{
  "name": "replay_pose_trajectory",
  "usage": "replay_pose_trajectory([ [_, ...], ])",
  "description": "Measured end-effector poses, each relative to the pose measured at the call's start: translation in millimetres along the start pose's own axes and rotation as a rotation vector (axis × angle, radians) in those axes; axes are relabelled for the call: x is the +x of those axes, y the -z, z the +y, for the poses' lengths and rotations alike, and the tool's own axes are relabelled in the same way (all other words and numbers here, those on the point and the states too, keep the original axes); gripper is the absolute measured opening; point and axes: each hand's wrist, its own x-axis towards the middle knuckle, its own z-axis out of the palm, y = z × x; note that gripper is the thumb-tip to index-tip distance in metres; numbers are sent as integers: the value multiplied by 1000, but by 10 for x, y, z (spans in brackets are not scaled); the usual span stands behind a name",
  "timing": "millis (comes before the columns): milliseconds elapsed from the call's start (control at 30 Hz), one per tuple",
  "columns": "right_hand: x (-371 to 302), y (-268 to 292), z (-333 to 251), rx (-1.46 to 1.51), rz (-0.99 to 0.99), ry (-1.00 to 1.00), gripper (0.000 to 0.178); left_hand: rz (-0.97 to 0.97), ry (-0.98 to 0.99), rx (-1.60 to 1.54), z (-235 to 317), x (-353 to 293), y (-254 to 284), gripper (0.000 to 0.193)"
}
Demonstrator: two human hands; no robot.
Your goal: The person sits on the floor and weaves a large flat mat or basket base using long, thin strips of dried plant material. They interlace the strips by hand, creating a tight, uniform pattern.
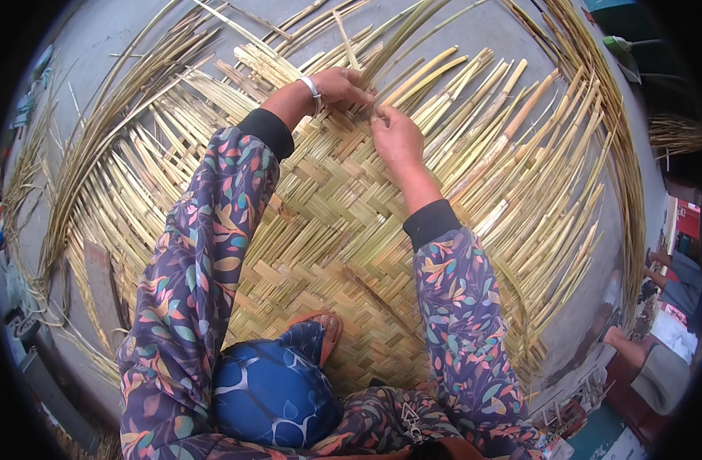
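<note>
A woven reed mat (332,207) in a diagonal pattern lies on the floor under me, its loose reed ends fanning out on the left, right and far sides. At its far edge my two hands work close together. My left hand (339,88), with a silver bracelet at the wrist, is closed round a bunch of green-tan reed strips (401,46) that rise toward the top right. Just to its right, my right hand (398,142) pinches at the base of these strips with thumb and forefinger. The exact fingertip contact is partly hidden.
Long loose reeds (98,146) lie in a bundle on the left, and another bundle (623,169) curves down the right. A flat wooden piece (102,284) rests on the mat's left ends. My sandalled foot (330,330) stands on the mat. Other people's legs (631,349) show at the right.
</note>
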Motion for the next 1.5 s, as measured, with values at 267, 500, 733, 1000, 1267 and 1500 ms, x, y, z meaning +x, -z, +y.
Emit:
replay_pose_trajectory([
  [267, 17, -76, 125, 45, 105, 73, 15, 306, -86, 19, -122, -78, 37, 29],
  [500, -124, -150, 200, 64, 206, 182, 14, 670, -173, 443, -339, -124, -71, 22],
  [733, -310, -114, 152, -226, 92, 346, 15, 738, -97, 677, -257, -255, -190, 18],
  [1000, -408, -203, 197, -359, 188, 522, 26, 778, -126, 391, -427, -202, 11, 31],
  [1267, -703, -173, 225, -334, 254, 571, 36, 627, -94, 1154, -115, -383, -62, 23],
  [1500, -917, -15, 437, -403, 329, 503, 45, 359, -159, 1608, 103, -235, 141, 20],
])
